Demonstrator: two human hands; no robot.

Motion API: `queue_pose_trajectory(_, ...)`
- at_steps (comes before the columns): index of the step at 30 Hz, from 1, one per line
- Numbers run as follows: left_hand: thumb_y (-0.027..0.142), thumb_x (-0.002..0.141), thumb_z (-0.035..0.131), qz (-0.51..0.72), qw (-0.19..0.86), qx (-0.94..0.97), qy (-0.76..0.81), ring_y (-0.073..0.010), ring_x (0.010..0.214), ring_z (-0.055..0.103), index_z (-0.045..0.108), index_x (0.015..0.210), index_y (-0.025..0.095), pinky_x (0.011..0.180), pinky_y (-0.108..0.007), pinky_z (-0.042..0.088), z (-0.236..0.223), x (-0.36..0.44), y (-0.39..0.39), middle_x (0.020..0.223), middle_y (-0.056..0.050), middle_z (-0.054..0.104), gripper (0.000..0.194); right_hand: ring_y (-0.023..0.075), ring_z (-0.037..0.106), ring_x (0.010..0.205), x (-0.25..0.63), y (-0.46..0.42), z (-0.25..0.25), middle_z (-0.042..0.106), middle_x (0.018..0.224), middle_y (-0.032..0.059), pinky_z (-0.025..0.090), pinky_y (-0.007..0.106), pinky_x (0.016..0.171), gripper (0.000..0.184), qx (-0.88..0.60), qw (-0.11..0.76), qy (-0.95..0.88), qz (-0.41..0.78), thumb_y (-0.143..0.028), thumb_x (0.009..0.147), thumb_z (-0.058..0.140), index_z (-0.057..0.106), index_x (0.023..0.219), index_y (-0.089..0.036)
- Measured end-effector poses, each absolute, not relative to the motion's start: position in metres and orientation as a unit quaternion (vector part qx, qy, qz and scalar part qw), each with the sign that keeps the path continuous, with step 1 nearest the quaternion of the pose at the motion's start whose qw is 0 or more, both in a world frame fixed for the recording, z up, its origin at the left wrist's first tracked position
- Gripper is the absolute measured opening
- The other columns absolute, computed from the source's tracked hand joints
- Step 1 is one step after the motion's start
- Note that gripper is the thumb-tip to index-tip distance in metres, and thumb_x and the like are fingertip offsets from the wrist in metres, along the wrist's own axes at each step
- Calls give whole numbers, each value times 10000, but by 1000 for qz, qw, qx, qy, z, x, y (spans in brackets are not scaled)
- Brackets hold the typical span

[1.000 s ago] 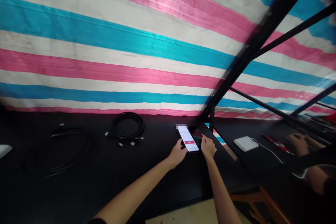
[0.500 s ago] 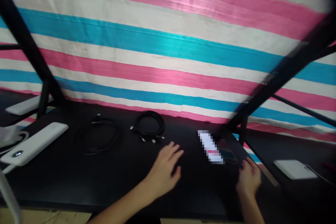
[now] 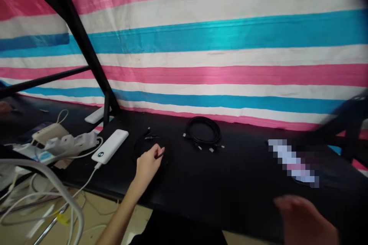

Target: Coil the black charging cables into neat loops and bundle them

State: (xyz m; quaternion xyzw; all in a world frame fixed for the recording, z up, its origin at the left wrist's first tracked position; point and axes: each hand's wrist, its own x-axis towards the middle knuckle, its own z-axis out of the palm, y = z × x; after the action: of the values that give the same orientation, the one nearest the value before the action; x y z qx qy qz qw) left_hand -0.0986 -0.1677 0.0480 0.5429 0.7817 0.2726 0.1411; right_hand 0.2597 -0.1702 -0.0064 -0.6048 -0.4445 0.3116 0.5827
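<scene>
My left hand (image 3: 148, 163) reaches over the black table (image 3: 218, 183) and its fingers pinch a loose black cable (image 3: 148, 141) lying left of centre. A second black cable (image 3: 203, 132), coiled neatly with white plugs, lies farther right. My right hand (image 3: 304, 220) hovers blurred at the lower right, off the table, its fingers smeared. A phone (image 3: 293, 160) with a lit screen lies on the table at the right, apart from both hands.
A white power bank (image 3: 110, 146) with a white lead lies left of my left hand. A white power strip (image 3: 70, 142) and tangled white cords sit further left. A black frame post (image 3: 77, 34) rises at the left; a striped tarp (image 3: 218, 46) hangs behind.
The view has swung left. My left hand left the phone, crossed the table leftward and closed on the loose black cable. My right hand dropped away from the phone.
</scene>
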Motion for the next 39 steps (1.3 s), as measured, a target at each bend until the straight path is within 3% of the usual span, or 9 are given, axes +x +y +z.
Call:
queue_pose_trajectory(3, 508, 811, 524, 507, 241, 426, 710, -76, 492, 410, 442, 654, 198, 486, -174, 285, 68, -102, -185, 547, 62, 389, 357, 247, 594, 860, 168, -174, 30, 625, 877, 85, 495, 431, 793, 302, -521, 498, -564, 404, -517, 780, 531, 617, 864, -240)
queue_pose_trajectory(6, 573, 684, 647, 650, 330, 288, 622, -57, 468, 393, 469, 682, 197, 435, -147, 326, 90, -102, -206, 564, 70, 386, 416, 255, 461, 1219, 95, -184, 46, 456, 1352, 81, 418, 448, 988, 645, -420, 378, -699, 438, -418, 760, 639, 408, 1350, -301)
queue_pose_trajectory(9, 561, 579, 741, 674, 402, 222, 579, -41, 424, 386, 468, 670, 191, 385, -129, 346, 102, -102, -228, 547, 75, 399, 469, 250, 348, 1321, 54, -190, 43, 332, 1446, 89, 349, 459, 1064, 735, -392, 433, -704, 403, -348, 772, 645, 289, 1413, -292)
queue_pose_trajectory(15, 589, 632, 704, 677, 457, 233, 528, -5, 309, 206, 390, 573, 178, 298, -102, 179, 95, -114, -247, 416, 104, 219, 521, 159, 623, 850, 45, -187, 39, 611, 933, 38, 523, 323, 807, 365, -430, 525, -586, 443, -340, 822, 606, 484, 1146, -224)
queue_pose_trajectory(20, 572, 684, 677, 698, 437, 176, 539, -11, 369, 300, 416, 641, 176, 342, -93, 267, 84, -117, -234, 489, 91, 316, 476, 89, 549, 474, 68, -192, 39, 618, 703, -16, 473, 219, 446, 281, -430, 498, -574, 488, -384, 864, 542, 571, 1085, -213)
queue_pose_trajectory(23, 579, 759, 587, 680, 443, 225, 539, -27, 359, 321, 426, 666, 181, 323, -102, 218, 71, -114, -222, 459, 87, 341, 440, 76, 531, 427, 84, -192, 37, 651, 738, 2, 480, 224, 433, 289, -462, 513, -563, 454, -391, 864, 536, 620, 1067, -202)
queue_pose_trajectory(28, 578, 733, 595, 702, 381, 249, 547, -95, 541, 597, 424, 700, 173, 462, -184, 466, 53, -135, -204, 786, 5, 579, 441, 124, 610, 516, 140, -175, 38, 648, 720, 18, 541, 273, 495, 353, -548, 594, -467, 358, -447, 809, 588, 630, 1019, -166)
queue_pose_trajectory(34, 504, 671, 671, 730, 338, 162, 571, -31, 431, 500, 471, 719, 161, 344, -136, 301, 42, -186, -195, 719, 59, 493, 400, 122, 541, 524, 257, -175, 42, 610, 751, 44, 487, 299, 468, 413, -652, 664, -324, 167, -534, 705, 627, 647, 916, -179)
queue_pose_trajectory(39, 407, 722, 643, 739, 320, 126, 580, -21, 436, 488, 518, 725, 146, 346, -124, 278, 37, -200, -191, 712, 51, 499, 290, 160, 406, 464, 311, -198, 46, 580, 760, 67, 357, 353, 374, 282, -728, 596, -323, 101, -578, 731, 579, 642, 855, -332)
